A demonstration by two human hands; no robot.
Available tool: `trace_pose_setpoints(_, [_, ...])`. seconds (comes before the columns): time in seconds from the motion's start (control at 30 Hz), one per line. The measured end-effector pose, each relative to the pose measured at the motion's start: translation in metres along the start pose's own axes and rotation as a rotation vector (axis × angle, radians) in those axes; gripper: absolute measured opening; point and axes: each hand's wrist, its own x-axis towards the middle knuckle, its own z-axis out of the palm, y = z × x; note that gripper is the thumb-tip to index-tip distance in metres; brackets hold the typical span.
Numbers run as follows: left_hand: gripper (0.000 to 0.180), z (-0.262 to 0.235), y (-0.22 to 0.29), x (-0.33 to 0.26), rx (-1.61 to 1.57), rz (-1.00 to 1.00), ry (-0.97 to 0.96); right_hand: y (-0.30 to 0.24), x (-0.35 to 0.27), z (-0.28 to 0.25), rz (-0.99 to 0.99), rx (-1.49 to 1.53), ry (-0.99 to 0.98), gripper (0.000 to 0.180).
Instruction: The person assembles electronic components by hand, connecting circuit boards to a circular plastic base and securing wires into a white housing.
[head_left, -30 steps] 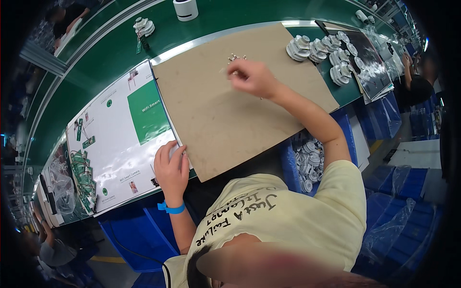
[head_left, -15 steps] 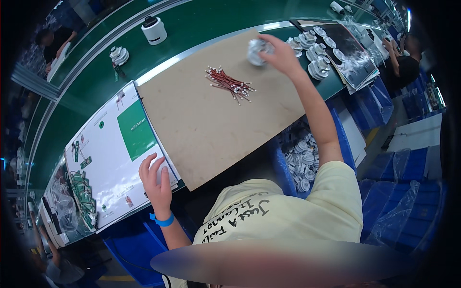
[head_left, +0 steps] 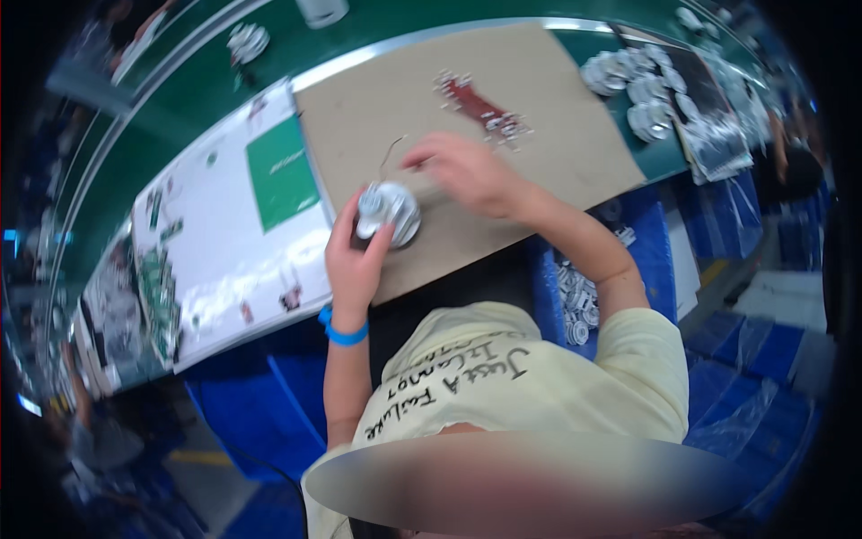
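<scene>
A white round plastic part [head_left: 400, 216] with a stepped silvery-white top rests in my left hand [head_left: 353, 260]. My left thumb and fingers grip it from both sides, above the near left part of the brown board [head_left: 530, 193]. A thin reddish-brown wire [head_left: 387, 160] stands up from beside the part. My right hand [head_left: 467, 175] hovers just right of that wire, fingers pointing left. Blur hides whether its fingertips hold anything. Beyond it on the board lies a bundle of short red wires [head_left: 480, 110] with white end connectors.
Several white round parts [head_left: 648, 99] stand at the far right. A blue bin [head_left: 660, 260] of white parts sits below the board's right edge. Left are a white printed sheet [head_left: 224, 278] and green circuit boards [head_left: 157, 292]. Another white part [head_left: 248, 42] stands far left.
The white part has come from the board's far right side into my left hand, which has risen from the sheet's edge. My right hand has moved left and nearer. The view has shifted.
</scene>
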Motion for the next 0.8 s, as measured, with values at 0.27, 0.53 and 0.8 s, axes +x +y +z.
trace_pose_setpoints(0.27, [0.033,-0.002,0.005,-0.002,-0.771,-0.058,0.179,-0.057,-0.003,0.044,0.097,0.075,0.15,0.022])
trace_pose_setpoints(0.53, [0.035,0.008,-0.002,-0.006,-0.801,-0.027,0.228,-0.047,0.008,0.06,-0.173,-0.171,0.269,0.012])
trace_pose_setpoints(0.8, [0.041,0.012,-0.013,-0.009,-0.447,0.079,0.326,-0.046,0.005,0.064,-0.065,-0.301,0.267,0.011])
